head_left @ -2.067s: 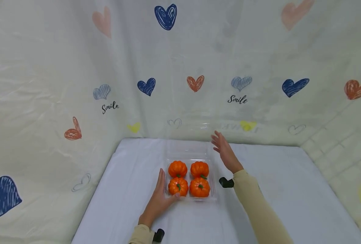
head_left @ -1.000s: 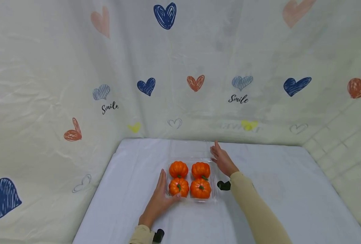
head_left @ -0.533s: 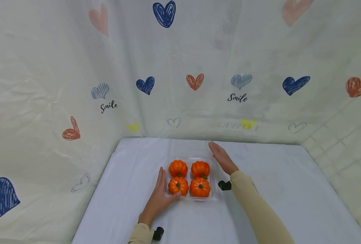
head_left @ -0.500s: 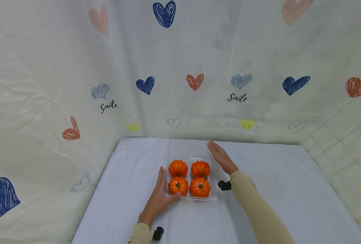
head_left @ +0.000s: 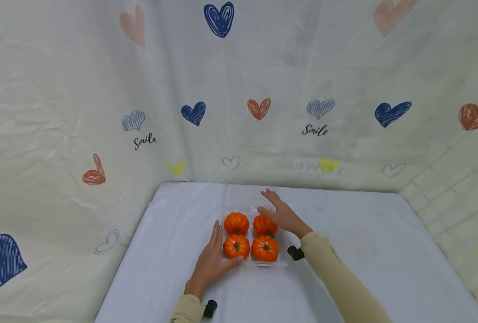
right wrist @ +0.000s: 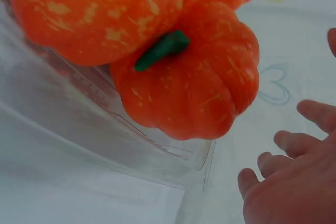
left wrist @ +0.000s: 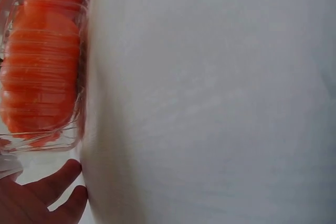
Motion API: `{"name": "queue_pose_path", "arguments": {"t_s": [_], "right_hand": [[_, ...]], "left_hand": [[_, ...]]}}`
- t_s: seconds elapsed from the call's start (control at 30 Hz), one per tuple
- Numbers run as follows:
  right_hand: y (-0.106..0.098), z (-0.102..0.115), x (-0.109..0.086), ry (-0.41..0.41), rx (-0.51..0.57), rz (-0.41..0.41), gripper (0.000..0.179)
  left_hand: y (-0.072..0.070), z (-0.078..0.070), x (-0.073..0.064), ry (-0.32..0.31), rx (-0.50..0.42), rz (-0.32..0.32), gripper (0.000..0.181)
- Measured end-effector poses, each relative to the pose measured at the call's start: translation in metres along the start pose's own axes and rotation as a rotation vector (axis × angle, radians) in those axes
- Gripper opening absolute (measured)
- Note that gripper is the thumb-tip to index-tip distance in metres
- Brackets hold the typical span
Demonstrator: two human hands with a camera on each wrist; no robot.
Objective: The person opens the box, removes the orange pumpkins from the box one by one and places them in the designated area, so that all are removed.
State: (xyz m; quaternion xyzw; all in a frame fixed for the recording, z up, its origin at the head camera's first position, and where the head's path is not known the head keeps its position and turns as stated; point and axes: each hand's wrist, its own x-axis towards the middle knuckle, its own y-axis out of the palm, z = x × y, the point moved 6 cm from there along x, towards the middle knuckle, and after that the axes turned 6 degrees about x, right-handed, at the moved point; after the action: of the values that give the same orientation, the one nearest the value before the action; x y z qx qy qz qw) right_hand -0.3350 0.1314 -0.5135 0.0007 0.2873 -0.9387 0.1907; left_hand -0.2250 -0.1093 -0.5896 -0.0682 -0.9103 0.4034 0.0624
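Several small orange pumpkins [head_left: 236, 246] with green stems sit in two rows inside a clear plastic clamshell box [head_left: 265, 264]. Its transparent lid [head_left: 239, 195] is folded back toward the wall. My left hand [head_left: 210, 267] rests at the box's near left corner, fingers straight along the side and thumb at the front edge. My right hand [head_left: 284, 217] reaches across the far right pumpkin [head_left: 264, 229], fingers spread near the hinge and partly covering that pumpkin. In the right wrist view, its fingers [right wrist: 294, 145] extend beyond the pumpkin [right wrist: 194, 82] and hold nothing.
A white cloth [head_left: 344, 251] covers the table. Behind it hangs a pale curtain [head_left: 223, 67] printed with hearts, close to the table's back edge. Black cuffs of wrist cameras [head_left: 295, 253] stick out inward from both sleeves.
The lid, standing up against the curtain two seconds ago, has tipped farther back and down. My right hand has moved left from beside the lid to over the far right pumpkin. My left hand has barely shifted.
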Motion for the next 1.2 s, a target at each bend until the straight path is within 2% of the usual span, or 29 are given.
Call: {"name": "queue_pose_path", "arguments": {"t_s": [0.23, 0.4, 0.63, 0.83, 1.2], "right_hand": [[0.02, 0.005, -0.01, -0.145, -0.122, 0.083, 0.065], [0.032, 0.001, -0.013, -0.191, -0.24, 0.114, 0.059], [0.033, 0.001, -0.015, -0.178, -0.289, 0.138, 0.059], [0.03, -0.003, -0.017, -0.127, -0.275, 0.167, 0.064], [0.024, -0.002, -0.018, -0.167, -0.211, 0.135, 0.058]], "left_hand": [[0.001, 0.0, -0.002, 0.014, 0.026, -0.018, 0.122], [0.001, 0.0, -0.001, 0.001, 0.015, -0.016, 0.122], [0.002, 0.002, -0.001, 0.001, 0.016, -0.02, 0.122], [0.003, 0.002, -0.001, 0.012, 0.007, -0.019, 0.122], [0.003, 0.003, 0.0, 0.029, 0.021, -0.036, 0.123]]}}
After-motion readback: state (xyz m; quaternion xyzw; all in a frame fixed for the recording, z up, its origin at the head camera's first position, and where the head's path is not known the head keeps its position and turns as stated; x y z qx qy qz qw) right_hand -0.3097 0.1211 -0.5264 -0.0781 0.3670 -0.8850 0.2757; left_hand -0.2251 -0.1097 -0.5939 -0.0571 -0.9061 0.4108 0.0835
